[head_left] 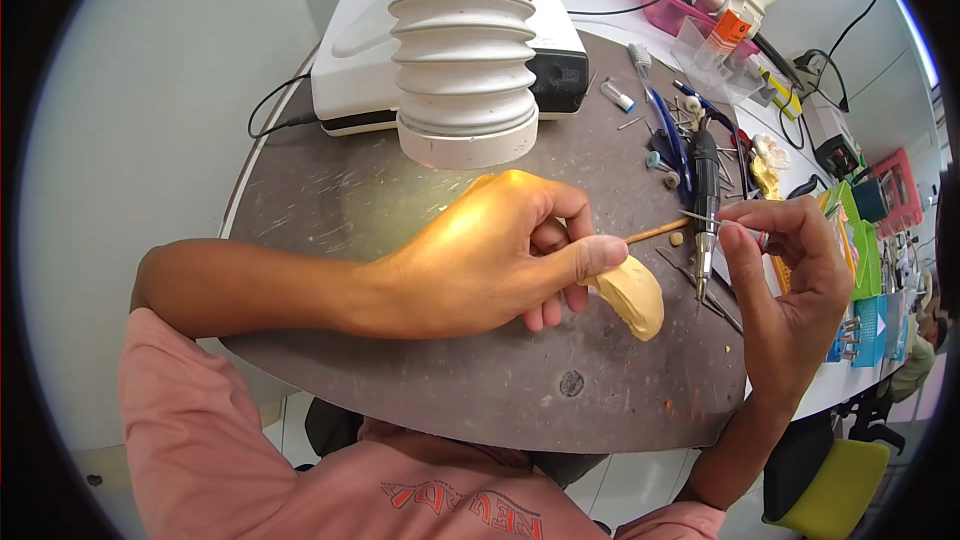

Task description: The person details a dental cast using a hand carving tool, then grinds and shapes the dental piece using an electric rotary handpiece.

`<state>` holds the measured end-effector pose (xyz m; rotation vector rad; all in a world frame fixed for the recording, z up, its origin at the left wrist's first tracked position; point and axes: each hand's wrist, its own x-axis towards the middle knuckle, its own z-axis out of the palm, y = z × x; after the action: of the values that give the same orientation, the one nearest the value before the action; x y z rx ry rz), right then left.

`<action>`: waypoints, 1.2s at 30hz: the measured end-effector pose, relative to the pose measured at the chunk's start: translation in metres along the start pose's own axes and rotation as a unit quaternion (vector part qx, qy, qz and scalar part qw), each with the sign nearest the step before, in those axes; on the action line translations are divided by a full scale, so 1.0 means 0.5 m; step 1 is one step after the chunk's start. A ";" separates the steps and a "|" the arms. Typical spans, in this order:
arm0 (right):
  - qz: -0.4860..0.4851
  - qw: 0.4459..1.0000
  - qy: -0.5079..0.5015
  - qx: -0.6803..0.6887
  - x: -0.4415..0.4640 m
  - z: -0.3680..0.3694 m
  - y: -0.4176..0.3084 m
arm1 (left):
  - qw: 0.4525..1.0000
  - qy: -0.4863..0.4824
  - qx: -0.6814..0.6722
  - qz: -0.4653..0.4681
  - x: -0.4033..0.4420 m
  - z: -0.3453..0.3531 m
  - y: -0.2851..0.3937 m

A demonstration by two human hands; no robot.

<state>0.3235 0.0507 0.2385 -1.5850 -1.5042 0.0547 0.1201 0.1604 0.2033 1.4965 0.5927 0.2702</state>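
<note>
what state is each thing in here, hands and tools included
Left grip: closed on cream piece and brown stick
Right grip: pinching thin metal tool
Black handpiece: lying down, unheld, running unclear
White ribbed hose: angled down, mouth hidden
Small clear tube: lying flat
Table: scuffed

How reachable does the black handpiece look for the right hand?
Probably yes: the handpiece appears close to the right hand, though the thin metal tool pinched there may need setting down first.

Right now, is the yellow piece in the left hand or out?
In: thumb over one end, the left hand grips the yellow piece.
</note>
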 end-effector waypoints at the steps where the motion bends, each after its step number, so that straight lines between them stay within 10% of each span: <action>1: 0.001 1.000 0.000 -0.001 0.001 0.001 0.002 | 0.999 0.000 0.029 -0.014 -0.001 -0.001 0.005; 15: 0.004 0.996 -0.091 0.023 -0.003 0.009 0.007 | 0.922 -0.031 0.260 0.286 -0.037 -0.031 -0.050; 30: -0.090 0.990 -0.070 -0.082 -0.002 0.062 0.005 | 0.950 -0.023 0.155 0.269 -0.042 -0.015 -0.059; 36: -0.067 0.962 -0.261 -0.053 -0.051 0.033 -0.061 | 0.936 -0.002 0.165 0.311 -0.040 -0.011 -0.070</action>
<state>0.2842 0.0343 0.2343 -1.6255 -2.0467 0.3429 0.0940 0.1521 0.1734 1.9908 0.1413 0.6806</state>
